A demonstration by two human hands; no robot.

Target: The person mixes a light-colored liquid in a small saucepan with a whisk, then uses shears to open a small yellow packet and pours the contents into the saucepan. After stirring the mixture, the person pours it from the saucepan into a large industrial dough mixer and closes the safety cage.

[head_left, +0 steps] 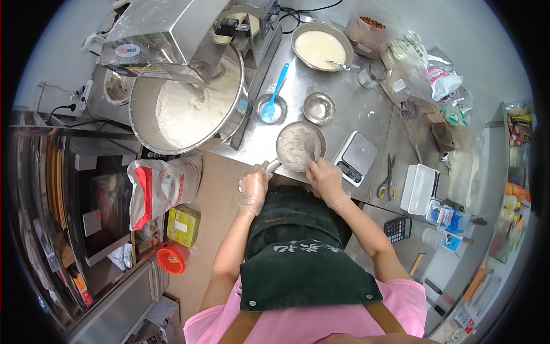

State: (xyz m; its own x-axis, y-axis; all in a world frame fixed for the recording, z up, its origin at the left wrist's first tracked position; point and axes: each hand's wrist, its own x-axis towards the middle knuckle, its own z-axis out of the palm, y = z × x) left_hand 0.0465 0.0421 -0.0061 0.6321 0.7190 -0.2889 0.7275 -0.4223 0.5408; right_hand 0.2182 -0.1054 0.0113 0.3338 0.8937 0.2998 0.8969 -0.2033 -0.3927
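pan (278,152) at near bench (355,109) edge, left of scale (361,150). left hand (254,186): fingers round handle (272,166); right hand (326,180): fingers pinching whisk (313,153) in pale mix (294,148). likely mixing step; next needs steady pan, even strokes.

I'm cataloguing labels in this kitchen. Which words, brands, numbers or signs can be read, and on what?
I won't copy wording, numbers or brands, but print stands here:
Mixer: a pale oval label on its front.
Red-and-white sack: red characters.
Green apron: white characters.
Plastic bag, upper right: green print, too blurred to read.
Calculator: key markings too small to read.
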